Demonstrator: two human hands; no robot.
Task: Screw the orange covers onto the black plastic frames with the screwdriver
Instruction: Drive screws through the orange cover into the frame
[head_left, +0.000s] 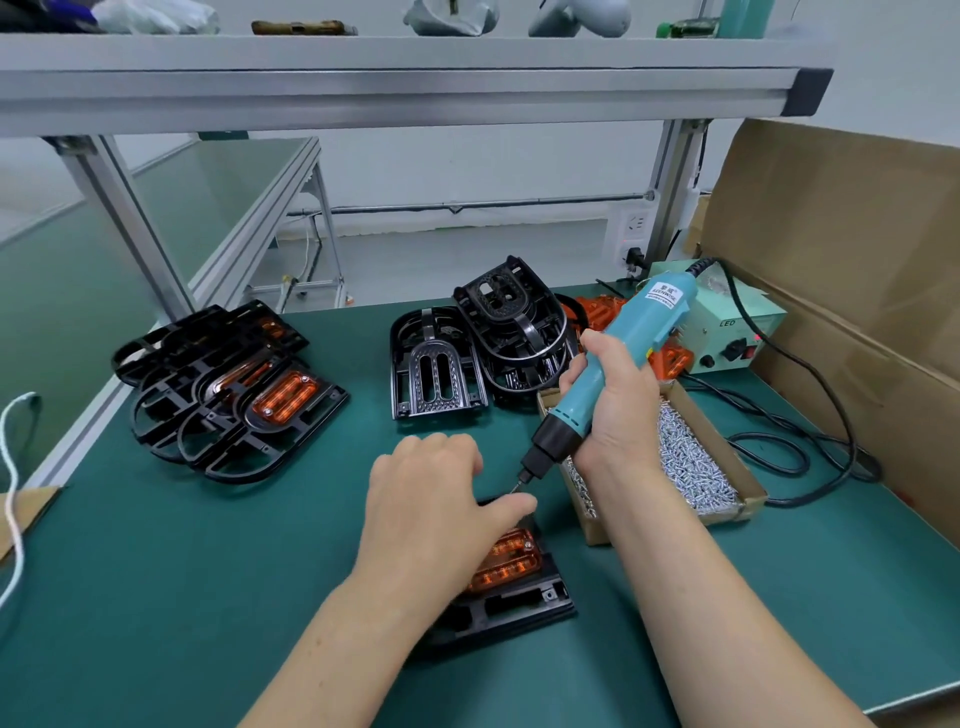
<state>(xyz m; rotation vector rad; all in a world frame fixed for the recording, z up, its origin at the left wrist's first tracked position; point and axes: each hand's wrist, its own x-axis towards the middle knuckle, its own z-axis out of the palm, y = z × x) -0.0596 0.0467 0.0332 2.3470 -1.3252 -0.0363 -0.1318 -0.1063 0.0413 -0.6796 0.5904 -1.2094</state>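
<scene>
Lying near the front edge of the worktop (208, 571), the black frame (519, 608) is held down under the left hand (431, 499), which is laid palm-down over its far half with nothing gripped; the fingers are bent over the far end and the thumb is stretched out to the right, close beside the driver's bit. The orange cover (511, 558) is seated in the frame and is seen just behind the left wrist, on its right side. It is translucent, ribbed in two long lobes, and a silver screw head is seen at its right corner. The near end of the frame is left uncovered, showing slots and a square hole. The screwdriver (641, 317), teal with a black nose, is clasped round its middle by the right hand (613, 405) and tilted, its bit lowered to the far right corner of the frame. A carton of silver screws (691, 467) is set just right of the right hand. Finished frames (234, 395) are stacked toward the left edge, bare frames (467, 353) are piled near the back edge, and spare orange covers (597, 312) are heaped behind the driver.
</scene>
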